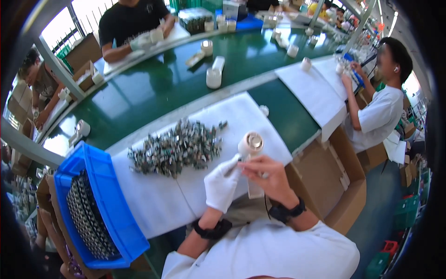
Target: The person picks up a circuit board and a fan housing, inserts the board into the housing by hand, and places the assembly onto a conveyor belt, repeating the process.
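Observation:
In front of me, my left hand, in a white glove, is closed, with a small dark part at its fingertips. My bare right hand meets it there, its thumb and fingers pinched together; what they grip is too small to make out. Just beyond the fingers shows the round head of a white handheld device, metal inside its opening. Its pale handle comes out below the hands; whether it is held or lies on the table I cannot tell. A heap of small circuit boards lies to the left.
A blue bin with rows of boards stands at left. To the right sits an open cardboard box. Beyond the white worktop, a green conveyor belt carries white devices. Other people work across the belt and at right.

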`<state>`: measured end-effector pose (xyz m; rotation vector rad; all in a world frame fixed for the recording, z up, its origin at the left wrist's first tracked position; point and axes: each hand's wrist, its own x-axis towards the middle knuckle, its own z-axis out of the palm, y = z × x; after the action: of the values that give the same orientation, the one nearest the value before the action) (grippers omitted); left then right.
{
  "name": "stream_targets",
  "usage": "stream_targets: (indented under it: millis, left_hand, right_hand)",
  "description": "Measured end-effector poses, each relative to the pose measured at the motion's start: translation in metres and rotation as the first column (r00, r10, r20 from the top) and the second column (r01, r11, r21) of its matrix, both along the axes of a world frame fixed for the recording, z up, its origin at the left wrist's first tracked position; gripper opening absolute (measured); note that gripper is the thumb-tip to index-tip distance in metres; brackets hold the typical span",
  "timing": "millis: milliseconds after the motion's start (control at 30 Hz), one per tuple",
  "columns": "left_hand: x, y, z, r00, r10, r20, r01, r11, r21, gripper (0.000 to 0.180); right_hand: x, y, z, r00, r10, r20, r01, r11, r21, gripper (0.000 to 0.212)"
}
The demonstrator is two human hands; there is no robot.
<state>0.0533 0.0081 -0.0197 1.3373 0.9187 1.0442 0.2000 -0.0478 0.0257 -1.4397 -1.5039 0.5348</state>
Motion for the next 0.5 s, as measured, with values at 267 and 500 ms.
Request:
stream_targets:
  millis: [267,500]
  left_hand:
    - [0.004,0.006,0.005,0.997,-0.040,0.072,0.051,0.987,-0.150,0.027]
    - [0.001,0.001,0.004,0.987,-0.053,0.149,0.089,0.967,-0.240,0.027]
  right_hand:
    - [-0.001,0.003,0.001,0.980,-0.174,-0.099,0.165,0.982,-0.093,0.016]
    - [0.003,-0.002,0.000,0.977,-0.196,-0.086,0.181,0.970,-0.162,0.019]
